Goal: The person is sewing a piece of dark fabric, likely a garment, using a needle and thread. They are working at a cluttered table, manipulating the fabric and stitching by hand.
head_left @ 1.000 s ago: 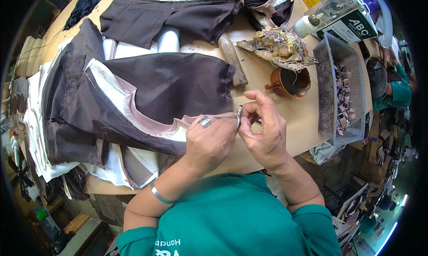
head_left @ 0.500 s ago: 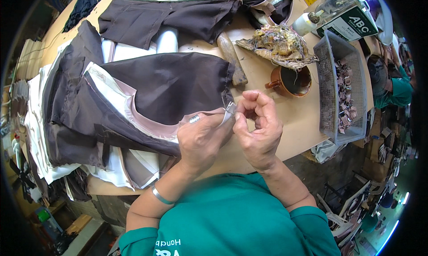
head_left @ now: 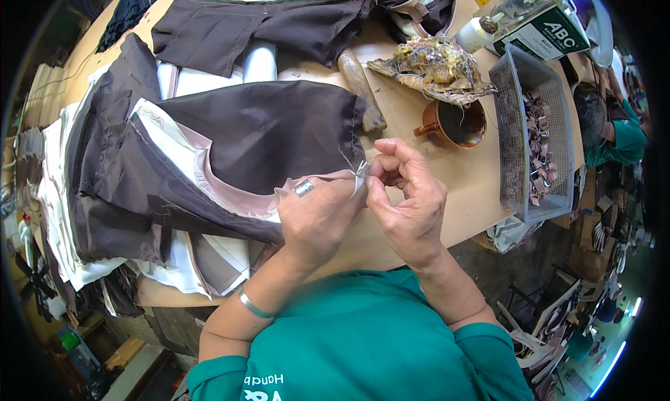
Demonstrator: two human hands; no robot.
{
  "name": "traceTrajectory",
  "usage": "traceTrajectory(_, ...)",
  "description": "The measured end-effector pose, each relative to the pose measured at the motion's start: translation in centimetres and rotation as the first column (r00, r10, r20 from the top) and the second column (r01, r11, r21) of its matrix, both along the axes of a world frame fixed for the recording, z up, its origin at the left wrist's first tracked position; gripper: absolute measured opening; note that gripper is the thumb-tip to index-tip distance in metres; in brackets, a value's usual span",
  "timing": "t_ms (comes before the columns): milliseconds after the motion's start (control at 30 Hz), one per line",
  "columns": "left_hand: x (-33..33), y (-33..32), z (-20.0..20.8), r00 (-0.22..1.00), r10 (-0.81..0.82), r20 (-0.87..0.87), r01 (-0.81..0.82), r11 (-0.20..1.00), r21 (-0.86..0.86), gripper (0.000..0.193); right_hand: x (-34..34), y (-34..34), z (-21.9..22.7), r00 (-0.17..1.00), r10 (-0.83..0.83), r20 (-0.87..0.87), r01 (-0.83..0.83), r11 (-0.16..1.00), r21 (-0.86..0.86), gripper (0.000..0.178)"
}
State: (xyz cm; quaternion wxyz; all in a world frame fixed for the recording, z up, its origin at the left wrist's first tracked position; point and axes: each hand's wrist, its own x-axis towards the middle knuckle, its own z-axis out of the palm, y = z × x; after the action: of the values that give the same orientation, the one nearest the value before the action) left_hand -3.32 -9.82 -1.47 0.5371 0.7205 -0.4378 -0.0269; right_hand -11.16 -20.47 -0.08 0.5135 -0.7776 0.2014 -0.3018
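Note:
Dark brown fabric [head_left: 279,125], sewn like a bag lining with a pinkish-brown and white curved edging [head_left: 237,195], lies across the left and middle of the table. My left hand [head_left: 317,216], wearing a wide ring, is closed on the right end of that edging. A small silvery metal piece [head_left: 361,168] sticks up at the edging's tip, just beyond my left fingers. My right hand [head_left: 413,198] is beside it, thumb and index finger pinched together at the tip. Whatever lies between those fingers is too small to make out.
Right of the fabric lie a worn wooden block [head_left: 363,90], a brown mug [head_left: 453,125] and a crusted, thread-covered clump [head_left: 436,69]. A grey plastic basket [head_left: 513,132] holds several small pieces with metal fittings. A white bottle [head_left: 474,34] and a tin [head_left: 541,34] stand behind.
My right hand has shifted very slightly right and its fingertips have closed a little at the edging's tip. My left hand keeps its hold on the edging.

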Motion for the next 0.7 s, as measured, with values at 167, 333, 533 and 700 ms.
traceTrajectory(167, 0.1, -0.2, -0.7, 1.0, 0.004, -0.01, -0.005, 0.997, -0.078, 0.019, 0.3, 0.4, -0.3, 0.997, -0.031, 0.066, 0.052, 0.942, -0.332, 0.044)
traceTrajectory(333, -0.6, -0.5, -1.3, 0.98, 0.03, -0.198, -0.063, 0.985, -0.162, 0.02, 0.5, 0.3, -0.9, 0.994, -0.039, 0.099, 0.085, 0.851, -0.519, 0.045)
traceTrajectory(533, -0.9, 0.7, 0.1, 0.908, 0.067, -0.414, -0.118, 0.988, -0.099, 0.012, -0.6, -1.4, -2.0, 0.98, -0.188, -0.068, 0.102, 0.763, -0.638, 0.046)
traceTrajectory(700, -0.3, 0.8, 0.9, 0.806, 0.049, -0.59, -0.126, 0.988, -0.09, 0.013, -2.3, -2.5, -0.6, 0.988, -0.148, 0.037, 0.153, 0.959, -0.24, 0.037)
